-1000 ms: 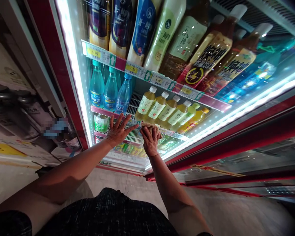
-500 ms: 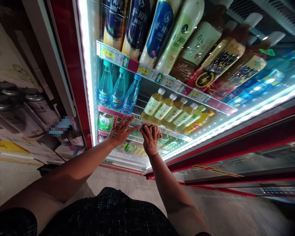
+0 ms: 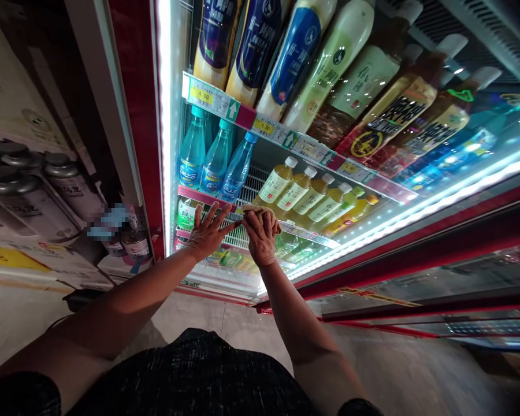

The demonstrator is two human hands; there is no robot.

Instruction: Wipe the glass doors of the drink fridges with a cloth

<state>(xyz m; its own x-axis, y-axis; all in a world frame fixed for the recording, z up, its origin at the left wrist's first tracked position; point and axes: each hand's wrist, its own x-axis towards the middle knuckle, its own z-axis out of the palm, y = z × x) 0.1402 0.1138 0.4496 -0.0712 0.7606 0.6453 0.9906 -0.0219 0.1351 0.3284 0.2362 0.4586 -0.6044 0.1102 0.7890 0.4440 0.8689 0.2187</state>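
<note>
My left hand point(image 3: 208, 234) is stretched out with its fingers spread, in front of the pink shelf rail point(image 3: 198, 196) in the lit drinks cooler. Whether its fingertips touch anything, I cannot tell. Beside it, my right hand point(image 3: 261, 238) presses down on a crumpled brown cloth point(image 3: 252, 210), which sticks out beyond the fingers. The cloth is at the middle shelf's front edge. Just behind the hands stand blue bottles point(image 3: 215, 159) on the left and pale-labelled tea bottles point(image 3: 277, 180) on the right.
Large bottles point(image 3: 297, 55) fill the upper shelf above a price strip point(image 3: 268, 127). Bright light strips point(image 3: 167, 115) line the cooler's sides. At left, several grey-capped bottles point(image 3: 65, 179) stand beyond the red frame point(image 3: 134, 86). Concrete floor point(image 3: 238, 326) lies below.
My right hand and the cloth have shifted a little to the left and up along the shelf edge. My left hand stays spread in nearly the same place. The view has moved slightly.
</note>
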